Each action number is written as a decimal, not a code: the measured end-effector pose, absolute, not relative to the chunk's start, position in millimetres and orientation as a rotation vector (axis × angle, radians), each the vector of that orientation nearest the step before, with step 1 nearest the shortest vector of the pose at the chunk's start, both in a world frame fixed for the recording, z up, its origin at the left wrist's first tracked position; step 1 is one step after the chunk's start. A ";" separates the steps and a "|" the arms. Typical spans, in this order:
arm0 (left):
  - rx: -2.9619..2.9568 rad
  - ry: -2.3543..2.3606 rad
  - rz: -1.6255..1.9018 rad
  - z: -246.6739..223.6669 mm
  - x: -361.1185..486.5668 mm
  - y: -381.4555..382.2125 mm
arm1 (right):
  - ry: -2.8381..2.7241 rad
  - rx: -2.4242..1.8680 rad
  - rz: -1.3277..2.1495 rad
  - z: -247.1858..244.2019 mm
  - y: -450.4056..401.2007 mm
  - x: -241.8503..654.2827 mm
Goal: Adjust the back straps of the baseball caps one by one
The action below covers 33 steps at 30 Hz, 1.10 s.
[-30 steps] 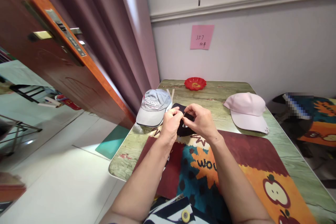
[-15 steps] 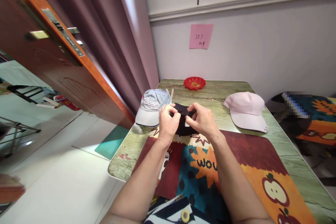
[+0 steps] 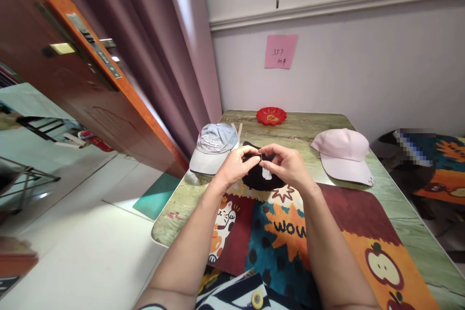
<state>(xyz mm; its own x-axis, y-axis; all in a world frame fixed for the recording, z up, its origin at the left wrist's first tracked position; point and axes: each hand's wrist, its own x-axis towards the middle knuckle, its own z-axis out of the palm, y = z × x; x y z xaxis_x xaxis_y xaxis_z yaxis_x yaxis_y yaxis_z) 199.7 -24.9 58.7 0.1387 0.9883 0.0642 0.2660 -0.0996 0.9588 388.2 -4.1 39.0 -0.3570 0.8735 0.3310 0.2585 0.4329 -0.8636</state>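
A black cap (image 3: 259, 182) lies at the far end of the printed mat, with a white patch showing on it. My left hand (image 3: 238, 164) pinches the cap's narrow black strap from the left, thumb and fingers pressed together. From the other side my right hand (image 3: 285, 162) grips the strap too. Both sets of fingertips nearly meet at a small shiny piece, perhaps a buckle, partly covered by the thumbs. To the left, close by my left hand, rests a grey-blue cap (image 3: 214, 144) with "Always" lettering. A pale pink cap (image 3: 343, 147) sits at the right.
A red scalloped dish (image 3: 271, 116) stands at the back of the wood-patterned table (image 3: 174, 218). The colourful mat (image 3: 359, 208) covers the near part. An open wooden door (image 3: 109, 111) and a curtain are on the left; a pink note (image 3: 281, 52) is on the wall.
My hands have drawn together, closing the gap between the fingertips at the strap. The black cap's body and white patch show more now. The view has shifted slightly.
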 end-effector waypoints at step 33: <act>1.900 1.343 1.053 53.7 194.5 -13.1 | -1.893 -1.074 0.842 37.1 2.0 397.4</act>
